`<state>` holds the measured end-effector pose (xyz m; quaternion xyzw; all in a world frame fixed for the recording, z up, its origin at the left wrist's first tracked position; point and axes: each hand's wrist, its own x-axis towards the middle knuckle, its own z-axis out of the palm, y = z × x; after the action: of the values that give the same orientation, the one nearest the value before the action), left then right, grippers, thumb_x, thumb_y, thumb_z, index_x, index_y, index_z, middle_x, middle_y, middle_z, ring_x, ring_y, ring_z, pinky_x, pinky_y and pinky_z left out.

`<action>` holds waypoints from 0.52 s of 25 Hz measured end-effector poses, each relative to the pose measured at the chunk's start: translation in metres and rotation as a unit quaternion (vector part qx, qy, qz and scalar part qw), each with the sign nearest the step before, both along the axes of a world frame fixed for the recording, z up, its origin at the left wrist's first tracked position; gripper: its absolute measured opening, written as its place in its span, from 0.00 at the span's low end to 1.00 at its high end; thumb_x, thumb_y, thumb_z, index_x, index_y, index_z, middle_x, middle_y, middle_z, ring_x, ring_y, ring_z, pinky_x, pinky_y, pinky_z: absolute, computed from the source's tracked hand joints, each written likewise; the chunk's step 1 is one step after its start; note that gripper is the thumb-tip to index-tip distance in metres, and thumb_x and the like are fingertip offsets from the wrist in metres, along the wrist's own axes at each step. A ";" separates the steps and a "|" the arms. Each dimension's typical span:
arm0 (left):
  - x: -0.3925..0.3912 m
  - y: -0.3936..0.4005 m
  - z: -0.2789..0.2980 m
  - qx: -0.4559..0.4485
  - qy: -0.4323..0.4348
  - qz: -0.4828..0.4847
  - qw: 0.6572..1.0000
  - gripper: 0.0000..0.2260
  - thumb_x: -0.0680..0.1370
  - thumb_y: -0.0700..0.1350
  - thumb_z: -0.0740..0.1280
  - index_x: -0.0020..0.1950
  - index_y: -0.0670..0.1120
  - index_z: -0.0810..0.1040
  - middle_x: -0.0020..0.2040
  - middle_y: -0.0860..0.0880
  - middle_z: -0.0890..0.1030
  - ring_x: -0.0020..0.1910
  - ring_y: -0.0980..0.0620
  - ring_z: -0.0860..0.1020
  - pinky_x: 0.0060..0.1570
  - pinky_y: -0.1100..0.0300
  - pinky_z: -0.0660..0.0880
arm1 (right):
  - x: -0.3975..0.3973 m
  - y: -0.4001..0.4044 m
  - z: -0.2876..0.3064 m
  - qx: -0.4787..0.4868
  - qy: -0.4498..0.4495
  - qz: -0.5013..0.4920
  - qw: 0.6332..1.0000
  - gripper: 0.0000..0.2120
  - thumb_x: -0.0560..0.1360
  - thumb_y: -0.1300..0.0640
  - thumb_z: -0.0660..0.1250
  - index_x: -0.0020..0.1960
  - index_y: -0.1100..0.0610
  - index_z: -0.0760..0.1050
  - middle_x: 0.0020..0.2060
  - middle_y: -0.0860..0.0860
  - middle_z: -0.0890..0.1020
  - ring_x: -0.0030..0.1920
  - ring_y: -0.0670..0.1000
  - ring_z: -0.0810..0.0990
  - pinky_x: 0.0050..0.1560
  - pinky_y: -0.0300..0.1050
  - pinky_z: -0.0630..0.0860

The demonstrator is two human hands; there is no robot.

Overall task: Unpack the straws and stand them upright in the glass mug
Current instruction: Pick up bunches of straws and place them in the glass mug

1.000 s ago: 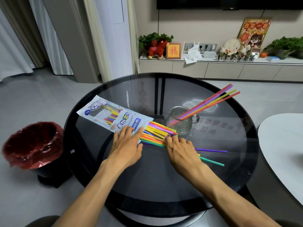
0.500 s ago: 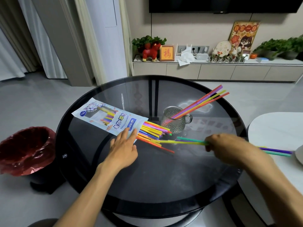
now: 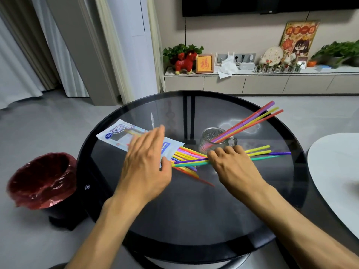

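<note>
A glass mug (image 3: 208,141) stands on the round dark glass table (image 3: 194,214) with several coloured straws (image 3: 250,121) leaning out of it to the right. The printed straw packet (image 3: 114,133) lies left of the mug, and a fan of straws (image 3: 187,153) pokes from its open end. My left hand (image 3: 145,162) is spread flat over the packet's open end, slightly blurred. My right hand (image 3: 233,166) sits just in front of the mug, fingers curled on several held straws (image 3: 260,151), yellow, purple and green, that lie level across the table.
A black bin with a red liner (image 3: 40,181) stands on the floor left of the table. A white table (image 3: 336,171) juts in at the right. A low cabinet with ornaments (image 3: 252,80) runs along the far wall.
My right hand, which had drawn several straws out to the right, has come back left to just in front of the mug with them. My left hand has slid forward over the packet.
</note>
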<state>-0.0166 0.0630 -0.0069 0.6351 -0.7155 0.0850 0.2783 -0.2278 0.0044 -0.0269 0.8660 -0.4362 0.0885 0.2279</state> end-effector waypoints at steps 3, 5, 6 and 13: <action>-0.022 -0.003 -0.023 0.057 -0.120 -0.071 0.989 0.29 0.72 0.51 0.60 0.72 0.40 0.67 0.66 0.45 0.76 0.67 0.47 0.73 0.74 0.45 0.54 | 0.014 0.006 -0.005 -0.011 0.010 0.026 1.000 0.16 0.70 0.59 0.47 0.43 0.57 0.74 0.32 0.54 0.77 0.32 0.58 0.75 0.37 0.51 0.70; -0.040 -0.008 -0.033 0.102 -0.132 -0.063 0.984 0.21 0.74 0.45 0.62 0.67 0.41 0.70 0.57 0.46 0.81 0.58 0.45 0.78 0.69 0.49 0.63 | 0.027 0.010 -0.004 0.005 0.000 0.050 0.999 0.16 0.71 0.58 0.48 0.42 0.57 0.74 0.33 0.54 0.77 0.34 0.59 0.76 0.43 0.53 0.72; -0.042 -0.010 -0.033 0.127 -0.106 -0.038 0.985 0.15 0.76 0.41 0.60 0.63 0.43 0.71 0.53 0.46 0.81 0.54 0.44 0.78 0.63 0.53 0.66 | 0.029 0.011 -0.001 0.008 -0.014 0.055 0.998 0.17 0.71 0.58 0.48 0.43 0.58 0.75 0.34 0.54 0.78 0.36 0.59 0.77 0.50 0.56 0.72; -0.037 -0.015 -0.019 0.126 0.509 -0.172 0.834 0.08 0.82 0.40 0.57 0.50 0.44 0.76 0.40 0.48 0.82 0.40 0.54 0.82 0.43 0.59 0.79 | 0.000 0.027 0.049 -0.040 -0.517 0.099 0.849 0.16 0.74 0.69 0.67 0.61 0.63 0.74 0.57 0.58 0.78 0.59 0.54 0.76 0.62 0.48 0.73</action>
<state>-0.0536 0.0479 -0.0256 0.4847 -0.5749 -0.3903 0.5313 -0.2278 0.0309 0.0225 0.7238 -0.3991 0.5629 -0.0057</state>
